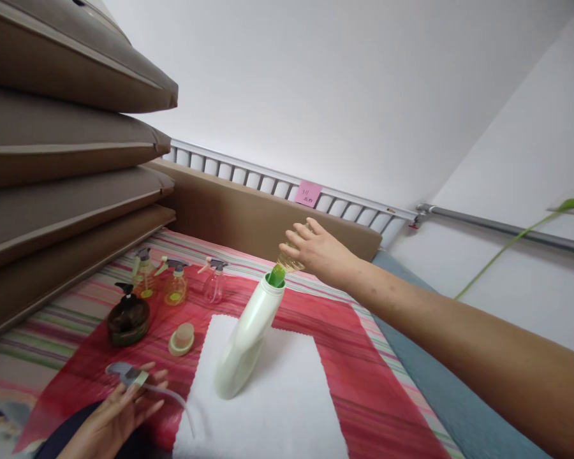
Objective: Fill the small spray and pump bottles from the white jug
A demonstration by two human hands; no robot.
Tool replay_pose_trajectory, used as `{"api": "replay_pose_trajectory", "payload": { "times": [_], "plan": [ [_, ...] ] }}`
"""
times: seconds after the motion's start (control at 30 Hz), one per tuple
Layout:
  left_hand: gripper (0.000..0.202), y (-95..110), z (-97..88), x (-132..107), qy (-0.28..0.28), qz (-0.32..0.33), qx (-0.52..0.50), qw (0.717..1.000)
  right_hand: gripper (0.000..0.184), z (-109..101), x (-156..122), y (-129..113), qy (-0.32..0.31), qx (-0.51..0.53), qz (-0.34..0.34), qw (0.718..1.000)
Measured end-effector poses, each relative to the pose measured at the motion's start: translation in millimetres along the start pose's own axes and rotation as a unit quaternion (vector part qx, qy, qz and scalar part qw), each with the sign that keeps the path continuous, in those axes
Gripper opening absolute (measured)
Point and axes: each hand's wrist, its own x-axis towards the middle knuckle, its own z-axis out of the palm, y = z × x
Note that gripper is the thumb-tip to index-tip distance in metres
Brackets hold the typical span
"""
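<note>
Gripping a clear, yellowish ribbed bottle (291,262), the person's right hand (310,250) is just above the mouth of a tall white bottle (249,341); its fingers are curved round the see-through wall, slightly apart from one another. The white bottle, smooth and glossy with a rounded body, appears to lean towards that hand, and a translucent green spout (276,276) sits at its neck, close to the clear bottle; whether the two touch cannot be told. Under the white bottle lies a matte white cloth (296,395) with scalloped edges, spread over a thin, creased red sheet (377,382).

To the left of the white bottle and nearer the person, the left hand (131,398) holds a grey plastic spray head (127,373) with a pale collar and a limp, curved tube, its fingers loosely spread and the thumb against it. Between that hand and the far edge, still left of the white bottle, are a round, pale stepped cap (182,339), a squat dark-brown pump bottle (128,319) and three transparent spray bottles (176,287) with grey tops.
</note>
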Motion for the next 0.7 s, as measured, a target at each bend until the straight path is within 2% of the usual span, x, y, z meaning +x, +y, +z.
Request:
{"api": "replay_pose_trajectory", "payload": {
  "times": [0.53, 0.7],
  "plan": [
    [0.026, -1.4, -1.5, 0.8, 0.011, -0.001, -0.023, 1.000, 0.046, 1.6, -1.6, -2.9, 0.004, 0.008, 0.007, 1.000],
    [0.030, 0.8, 4.3, -2.0, 0.021, -0.001, -0.014, 1.000, 0.045, -0.2, -0.7, -5.2, -0.010, 0.012, 0.007, 1.000]
  ]
}}
